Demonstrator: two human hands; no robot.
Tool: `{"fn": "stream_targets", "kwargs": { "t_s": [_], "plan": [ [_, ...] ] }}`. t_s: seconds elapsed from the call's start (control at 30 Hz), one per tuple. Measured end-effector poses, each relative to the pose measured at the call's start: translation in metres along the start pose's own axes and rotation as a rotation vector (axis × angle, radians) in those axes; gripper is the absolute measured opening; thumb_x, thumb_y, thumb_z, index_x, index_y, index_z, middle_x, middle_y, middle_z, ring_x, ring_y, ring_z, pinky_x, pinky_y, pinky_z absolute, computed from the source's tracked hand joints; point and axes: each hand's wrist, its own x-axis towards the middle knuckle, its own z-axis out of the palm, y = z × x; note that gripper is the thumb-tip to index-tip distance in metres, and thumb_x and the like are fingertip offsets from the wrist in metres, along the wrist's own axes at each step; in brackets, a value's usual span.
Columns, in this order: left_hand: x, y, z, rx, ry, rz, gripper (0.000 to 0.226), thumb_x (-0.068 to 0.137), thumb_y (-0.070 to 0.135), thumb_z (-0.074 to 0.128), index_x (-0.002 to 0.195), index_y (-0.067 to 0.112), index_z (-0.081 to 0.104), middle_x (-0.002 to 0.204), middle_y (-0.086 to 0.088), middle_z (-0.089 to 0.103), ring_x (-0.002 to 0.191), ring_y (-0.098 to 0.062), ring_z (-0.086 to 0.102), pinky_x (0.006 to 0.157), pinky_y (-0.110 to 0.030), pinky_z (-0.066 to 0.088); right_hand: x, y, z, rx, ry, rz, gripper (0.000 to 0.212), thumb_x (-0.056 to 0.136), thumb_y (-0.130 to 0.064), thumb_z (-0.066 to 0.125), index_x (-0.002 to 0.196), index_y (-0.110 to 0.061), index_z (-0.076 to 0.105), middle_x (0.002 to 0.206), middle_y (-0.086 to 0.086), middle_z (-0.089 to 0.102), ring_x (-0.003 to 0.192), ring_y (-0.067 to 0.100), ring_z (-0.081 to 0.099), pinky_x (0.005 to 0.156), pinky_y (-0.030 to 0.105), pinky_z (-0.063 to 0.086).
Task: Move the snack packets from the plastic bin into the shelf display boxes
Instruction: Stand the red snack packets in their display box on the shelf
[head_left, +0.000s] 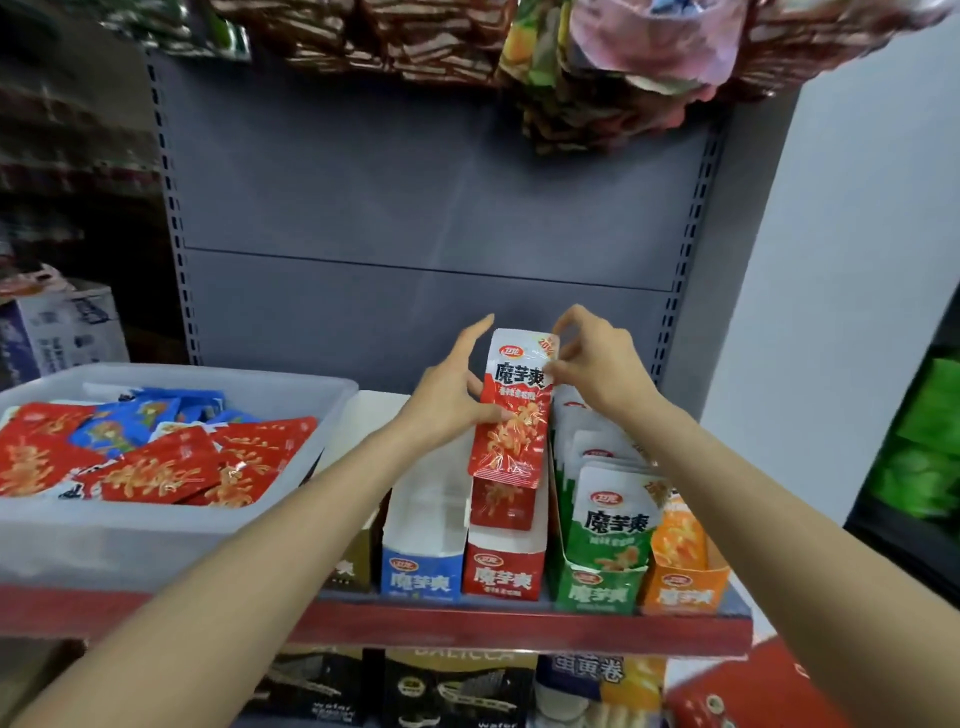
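Red packet over the red display box.
From the head camera, my left hand (451, 397) and right hand (589, 364) both grip a red snack packet (514, 410) upright above the red display box (503, 564); its lower edge hides another packet inside. More packets fill the plastic bin (171, 525), whose left side is cut off.

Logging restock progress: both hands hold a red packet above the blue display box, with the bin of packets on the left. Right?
Not quite. The head view shows both hands, left hand and right hand, holding the red packet above the red display box, not the blue one. The bin is on the left.
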Motion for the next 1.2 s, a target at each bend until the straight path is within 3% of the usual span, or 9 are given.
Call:
{"fn": "stream_targets", "kwargs": {
  "t_s": [0.1, 0.23, 0.37, 0.47, 0.57, 0.7, 0.87, 1.03, 1.2],
  "plan": [
    [0.004, 0.001, 0.001, 0.046, -0.007, 0.022, 0.098, 0.074, 0.021, 0.08, 0.145, 0.042, 0.016, 0.085, 0.0, 0.071, 0.08, -0.007, 0.067, 0.065, -0.017, 0.049, 0.003, -0.001, -0.001, -0.034, 0.016, -0.014, 0.025, 0.082, -0.006, 0.067, 0.1, -0.011, 0.051, 0.092, 0.01, 0.067, 0.084, 0.023, 0.06, 0.065, 0.027, 0.043],
    [0.009, -0.001, 0.001, 0.081, -0.019, 0.015, 0.088, 0.073, 0.019, 0.08, 0.141, 0.036, 0.027, 0.09, -0.003, 0.069, 0.081, -0.008, 0.065, 0.065, -0.02, 0.051, 0.001, 0.0, 0.004, -0.052, 0.041, -0.033, 0.023, 0.083, -0.006, 0.066, 0.098, -0.012, 0.05, 0.092, 0.007, 0.063, 0.082, 0.024, 0.061, 0.07, 0.039, 0.054],
    [0.007, -0.006, 0.008, 0.163, 0.025, 0.011, 0.061, 0.077, 0.013, 0.076, 0.127, 0.027, 0.045, 0.082, 0.007, 0.059, 0.076, -0.006, 0.059, 0.063, -0.022, 0.049, 0.004, 0.004, 0.01, -0.213, -0.098, 0.004, 0.016, 0.083, -0.005, 0.062, 0.083, -0.014, 0.049, 0.088, 0.01, 0.063, 0.081, 0.029, 0.062, 0.071, 0.041, 0.055],
    [0.005, -0.009, 0.014, 0.427, 0.079, 0.066, 0.047, 0.078, 0.018, 0.073, 0.118, 0.025, 0.051, 0.099, 0.004, 0.056, 0.094, -0.016, 0.055, 0.081, -0.039, 0.051, 0.007, 0.007, 0.015, -0.302, -0.228, 0.02, 0.015, 0.082, -0.006, 0.062, 0.08, -0.017, 0.052, 0.095, 0.011, 0.064, 0.083, 0.027, 0.062, 0.072, 0.036, 0.054],
    [0.005, -0.009, 0.019, 0.642, 0.09, 0.078, 0.042, 0.083, 0.026, 0.068, 0.122, 0.024, 0.054, 0.119, -0.001, 0.051, 0.111, -0.021, 0.047, 0.088, -0.038, 0.046, 0.008, 0.01, 0.02, -0.318, -0.298, 0.004, 0.013, 0.084, -0.008, 0.063, 0.088, -0.019, 0.058, 0.103, 0.008, 0.062, 0.082, 0.024, 0.06, 0.073, 0.033, 0.053],
    [0.002, -0.006, 0.009, 0.554, 0.143, 0.074, 0.042, 0.085, 0.025, 0.065, 0.125, 0.023, 0.054, 0.12, -0.002, 0.052, 0.113, -0.021, 0.048, 0.092, -0.039, 0.045, 0.006, 0.003, 0.015, -0.276, -0.264, -0.031, 0.016, 0.089, -0.009, 0.056, 0.103, -0.012, 0.063, 0.104, 0.007, 0.065, 0.087, 0.023, 0.06, 0.079, 0.033, 0.052],
    [-0.022, -0.018, -0.031, 0.458, 0.246, 0.08, 0.028, 0.089, 0.019, 0.058, 0.117, 0.019, 0.059, 0.111, 0.0, 0.057, 0.104, -0.016, 0.055, 0.086, -0.031, 0.046, -0.003, -0.03, 0.026, -0.189, -0.212, -0.128, 0.018, 0.09, -0.013, 0.054, 0.104, -0.013, 0.064, 0.103, 0.005, 0.067, 0.095, 0.023, 0.061, 0.083, 0.035, 0.051],
    [-0.055, -0.061, -0.099, 0.497, 0.299, -0.072, 0.025, 0.088, 0.011, 0.055, 0.112, 0.015, 0.062, 0.108, -0.005, 0.061, 0.094, -0.018, 0.058, 0.084, -0.031, 0.045, -0.004, -0.081, 0.073, -0.098, -0.272, -0.241, 0.018, 0.088, -0.015, 0.053, 0.103, -0.015, 0.063, 0.103, 0.004, 0.067, 0.097, 0.024, 0.061, 0.083, 0.038, 0.051],
    [-0.089, -0.115, -0.177, 0.562, 0.215, -0.3, 0.046, 0.084, 0.015, 0.068, 0.127, 0.007, 0.055, 0.127, -0.008, 0.059, 0.115, -0.021, 0.056, 0.096, -0.027, 0.039, -0.001, -0.134, 0.136, -0.019, -0.436, -0.316, 0.037, 0.09, -0.016, 0.057, 0.126, -0.009, 0.053, 0.126, 0.008, 0.057, 0.115, 0.023, 0.054, 0.092, 0.028, 0.041]
  ]
}}
